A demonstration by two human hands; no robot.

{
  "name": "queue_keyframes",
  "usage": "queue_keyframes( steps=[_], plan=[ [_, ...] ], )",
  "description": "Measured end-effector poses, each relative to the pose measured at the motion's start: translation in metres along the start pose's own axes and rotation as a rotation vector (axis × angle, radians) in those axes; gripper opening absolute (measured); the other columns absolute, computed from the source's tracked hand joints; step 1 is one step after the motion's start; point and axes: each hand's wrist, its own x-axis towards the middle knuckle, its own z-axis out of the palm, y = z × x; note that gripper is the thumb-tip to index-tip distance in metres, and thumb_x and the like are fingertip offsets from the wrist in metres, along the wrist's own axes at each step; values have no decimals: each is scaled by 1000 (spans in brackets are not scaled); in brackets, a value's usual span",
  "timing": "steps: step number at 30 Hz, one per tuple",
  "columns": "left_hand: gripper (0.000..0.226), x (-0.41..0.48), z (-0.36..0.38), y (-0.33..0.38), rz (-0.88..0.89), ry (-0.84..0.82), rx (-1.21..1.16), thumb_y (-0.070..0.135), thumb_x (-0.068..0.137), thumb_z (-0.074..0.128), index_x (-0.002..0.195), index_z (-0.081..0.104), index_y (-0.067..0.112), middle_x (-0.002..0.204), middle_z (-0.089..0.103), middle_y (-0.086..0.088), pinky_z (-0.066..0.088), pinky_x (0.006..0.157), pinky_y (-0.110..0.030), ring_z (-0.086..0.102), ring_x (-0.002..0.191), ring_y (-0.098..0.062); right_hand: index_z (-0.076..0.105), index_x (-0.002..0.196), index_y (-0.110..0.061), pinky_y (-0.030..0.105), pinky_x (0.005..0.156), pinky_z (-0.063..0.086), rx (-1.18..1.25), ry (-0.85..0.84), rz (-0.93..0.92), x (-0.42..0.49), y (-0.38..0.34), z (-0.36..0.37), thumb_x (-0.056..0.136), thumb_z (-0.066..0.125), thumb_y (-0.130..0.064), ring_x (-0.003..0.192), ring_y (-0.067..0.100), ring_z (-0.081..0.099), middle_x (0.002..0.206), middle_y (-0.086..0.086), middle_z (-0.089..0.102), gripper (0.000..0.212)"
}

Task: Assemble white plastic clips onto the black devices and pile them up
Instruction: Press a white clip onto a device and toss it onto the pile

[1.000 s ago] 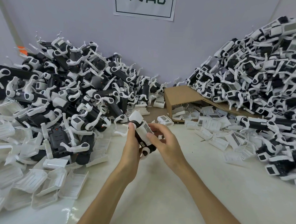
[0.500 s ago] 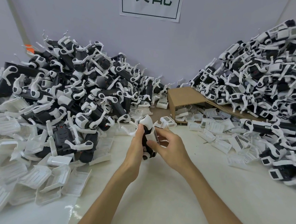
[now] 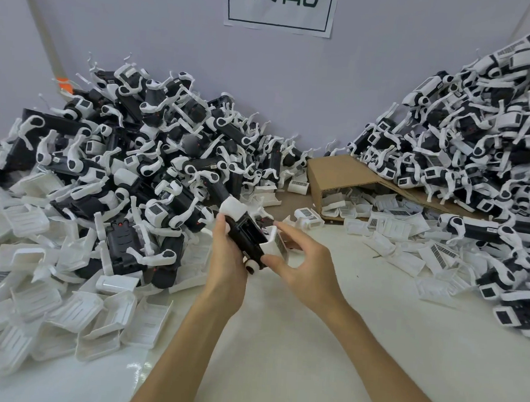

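- The black device (image 3: 244, 234) is held between the hands, above the table (image 3: 293, 359), with a white clip (image 3: 275, 245) against its side that looks not fully seated.
- The left hand (image 3: 226, 261) grips the device; the right hand (image 3: 300, 267) pinches the clip.
- The heap right of the hands (image 3: 481, 137) looks finished.
- The heap to the left (image 3: 141, 160) and the loose clips (image 3: 61, 312) suggest much work remains.
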Motion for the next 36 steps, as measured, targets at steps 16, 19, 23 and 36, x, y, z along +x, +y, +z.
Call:
queue_keyframes(
  steps=[16,19,23,36],
  plan=[
    [62,-18,21,-14,8,-144,85,69,97,30,122,69,29,114,76,-1,56,74,-25,72,106,-13,64,107,-35,10,82,45,117,177,0,2,6,0,78,85,-28,100,2,66,100,-25,71,37],
    [55,-19,20,-14,3,-125,101,68,96,39,121,70,30,113,76,1,53,60,-17,73,95,-7,63,108,-37,8,82,45,93,158,1,1,8,2,78,86,-31,100,0,65,101,-28,69,38],
    [64,-19,19,-15,-19,-130,147,75,85,45,126,66,31,121,73,3,54,89,-29,68,112,-10,63,109,-36,8,82,45,85,164,-11,1,9,4,78,85,-33,99,-3,64,101,-29,68,39],
    [58,-19,15,-15,-22,-99,143,63,97,45,131,61,18,117,74,-6,55,77,-31,73,99,-14,68,105,-30,19,81,52,68,153,-25,-1,12,5,81,80,-37,92,7,67,96,-22,71,28]
  ],
)
